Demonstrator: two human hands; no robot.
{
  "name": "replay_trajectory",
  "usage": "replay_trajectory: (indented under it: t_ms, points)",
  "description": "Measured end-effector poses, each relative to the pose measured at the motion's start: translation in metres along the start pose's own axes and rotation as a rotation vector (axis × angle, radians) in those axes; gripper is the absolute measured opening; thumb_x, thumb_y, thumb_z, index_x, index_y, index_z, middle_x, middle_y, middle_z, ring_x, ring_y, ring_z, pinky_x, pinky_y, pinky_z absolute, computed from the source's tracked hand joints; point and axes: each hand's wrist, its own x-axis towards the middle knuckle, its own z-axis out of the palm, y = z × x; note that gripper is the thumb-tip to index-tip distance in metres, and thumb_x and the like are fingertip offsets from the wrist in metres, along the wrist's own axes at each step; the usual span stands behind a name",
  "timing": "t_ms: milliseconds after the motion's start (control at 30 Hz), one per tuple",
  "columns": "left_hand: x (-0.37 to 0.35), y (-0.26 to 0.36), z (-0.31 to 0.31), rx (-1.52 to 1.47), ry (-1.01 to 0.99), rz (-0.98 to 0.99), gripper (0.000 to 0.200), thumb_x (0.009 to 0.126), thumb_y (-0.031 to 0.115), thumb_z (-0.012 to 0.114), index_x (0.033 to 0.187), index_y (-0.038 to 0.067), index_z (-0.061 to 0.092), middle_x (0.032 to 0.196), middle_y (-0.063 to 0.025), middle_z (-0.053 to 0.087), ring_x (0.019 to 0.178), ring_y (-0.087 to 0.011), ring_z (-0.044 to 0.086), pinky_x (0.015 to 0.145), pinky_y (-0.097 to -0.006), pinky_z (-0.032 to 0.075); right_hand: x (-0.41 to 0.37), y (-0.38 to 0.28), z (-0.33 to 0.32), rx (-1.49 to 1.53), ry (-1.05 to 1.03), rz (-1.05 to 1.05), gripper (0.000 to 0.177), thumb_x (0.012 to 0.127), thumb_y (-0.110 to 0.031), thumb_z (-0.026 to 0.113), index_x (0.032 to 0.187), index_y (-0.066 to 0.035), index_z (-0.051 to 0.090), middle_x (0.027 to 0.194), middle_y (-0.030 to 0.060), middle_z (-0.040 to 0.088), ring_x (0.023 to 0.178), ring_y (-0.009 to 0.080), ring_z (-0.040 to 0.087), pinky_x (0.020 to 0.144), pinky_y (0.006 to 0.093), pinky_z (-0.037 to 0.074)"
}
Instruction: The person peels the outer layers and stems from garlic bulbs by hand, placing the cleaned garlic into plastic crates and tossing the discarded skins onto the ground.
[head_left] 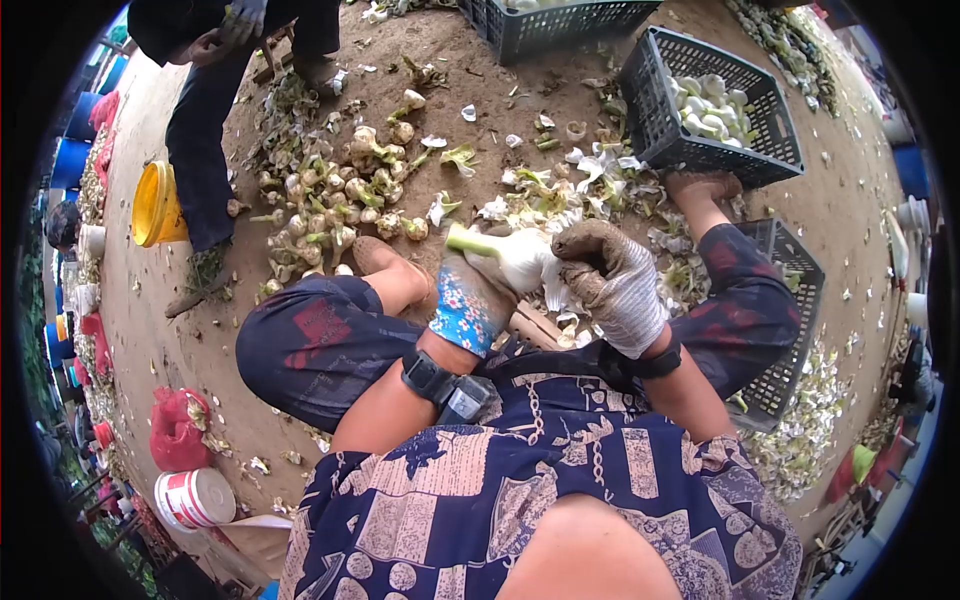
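Note:
My left hand (pixel 472 300), in a glove with a blue floral cuff, is closed round a garlic bulb (pixel 525 258). The bulb is white and its short green stem points to the left. Against the bulb's right side, my right hand (pixel 615 285) wears a soiled whitish glove and has its fingers curled in. White garlic skin (pixel 553 285) runs from the bulb toward these fingers, which pinch it; the fingertips are partly hidden. Below the hands a piece of wood (pixel 537 327) lies between my legs. Peeled skins (pixel 600 170) are scattered just beyond the bulb.
A heap of unpeeled garlic (pixel 340 195) lies ahead to the left. A dark crate (pixel 715 155) holds white bulbs; another crate (pixel 560 35) stands farther off, a third (pixel 800 290) beside my right leg. A co-worker (pixel 205 130) sits at upper left near a yellow bucket (pixel 150 205).

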Motion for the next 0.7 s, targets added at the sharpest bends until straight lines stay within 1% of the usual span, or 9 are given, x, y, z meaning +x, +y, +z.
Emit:
replay_trajectory:
  t_ms: [67,200,300,367,467,500,533,633,700]
  points:
    - [-0.015,-0.015,0.044,-0.083,0.245,0.065,0.064,0.087,0.057,0.036,0.117,0.002,0.047,0.114,-0.0164,0.054,0.103,-0.0303,0.055,0.088,-0.0472,0.046,0.005,-0.002,0.006,0.061,0.040,-0.004,0.020,0.074,0.006,0.060,0.092,-0.001,0.059,0.082,0.0076,0.063,0.075,0.0134,0.061,0.067,0.0263,0.049]
    - [-0.012,0.005,0.037,0.098,-0.088,0.051,0.072,0.085,0.062,0.038,0.122,0.001,0.039,0.122,-0.0193,0.046,0.112,-0.0316,0.048,0.090,-0.0488,0.044,0.018,0.000,-0.001,-0.266,-0.073,-0.482,0.023,0.069,0.006,0.062,0.088,-0.005,0.060,0.078,0.0115,0.060,0.071,0.0289,0.060,0.063,0.0345,0.048]
    - [-0.012,-0.001,0.052,0.336,0.022,-0.046,0.077,0.078,0.060,0.055,0.119,-0.004,0.045,0.111,-0.0225,0.054,0.100,-0.0318,0.057,0.087,-0.0428,0.048,0.015,-0.005,0.008,-0.387,-0.475,-0.458,0.022,0.065,0.001,0.063,0.086,-0.006,0.060,0.075,0.0117,0.057,0.069,0.0320,0.057,0.062,0.0356,0.047]
    - [0.018,-0.004,-0.002,0.188,0.068,-0.229,0.042,0.088,0.037,0.054,0.099,-0.003,0.057,0.088,-0.0160,0.063,0.081,-0.0266,0.062,0.076,-0.0386,0.052,0.006,0.000,0.012,-0.406,-0.517,-0.448,0.014,0.072,-0.008,0.065,0.085,-0.006,0.060,0.074,0.0073,0.058,0.071,0.0229,0.059,0.064,0.0340,0.047]
    - [0.006,0.000,0.017,0.095,0.043,-0.077,0.035,0.088,0.031,0.054,0.094,-0.003,0.058,0.089,-0.0163,0.062,0.083,-0.0281,0.062,0.073,-0.0393,0.053,-0.003,-0.005,-0.014,0.384,-0.404,-0.010,0.009,0.073,-0.009,0.064,0.078,-0.005,0.057,0.072,0.0042,0.056,0.065,0.0170,0.055,0.060,0.0308,0.045]
    - [0.000,0.009,0.025,-0.012,-0.001,-0.101,0.033,0.087,0.030,0.054,0.092,-0.001,0.059,0.089,-0.0163,0.062,0.084,-0.0296,0.061,0.072,-0.0395,0.053,-0.009,-0.011,-0.032,0.734,-0.373,-0.049,0.015,0.073,-0.015,0.066,0.069,-0.006,0.054,0.071,0.0063,0.056,0.062,0.0153,0.051,0.056,0.0274,0.041]
    - [0.004,0.018,0.020,-0.091,0.017,-0.056,0.032,0.086,0.031,0.054,0.093,0.000,0.059,0.089,-0.0163,0.062,0.085,-0.0303,0.060,0.071,-0.0398,0.053,-0.011,-0.007,-0.048,0.735,-0.377,-0.049,0.015,0.073,-0.015,0.066,0.069,-0.006,0.054,0.071,0.0063,0.056,0.062,0.0153,0.051,0.056,0.0274,0.041]
    - [0.002,0.030,0.037,-0.175,0.179,0.027,0.029,0.085,0.027,0.050,0.090,0.001,0.061,0.086,-0.0124,0.064,0.079,-0.0277,0.061,0.068,-0.0408,0.054,-0.010,0.000,-0.087,0.123,-0.157,0.040,0.012,0.073,-0.016,0.064,0.076,-0.005,0.061,0.071,0.0093,0.057,0.066,0.0246,0.054,0.064,0.0356,0.042]
    - [0.002,0.026,0.039,-0.095,0.175,0.075,0.028,0.085,0.026,0.050,0.091,0.001,0.061,0.087,-0.0129,0.064,0.080,-0.0280,0.061,0.070,-0.0424,0.054,0.010,0.042,-0.072,-1.102,-0.334,0.181,0.018,0.074,-0.015,0.063,0.090,-0.006,0.063,0.089,0.0150,0.060,0.085,0.0307,0.057,0.072,0.0399,0.043]
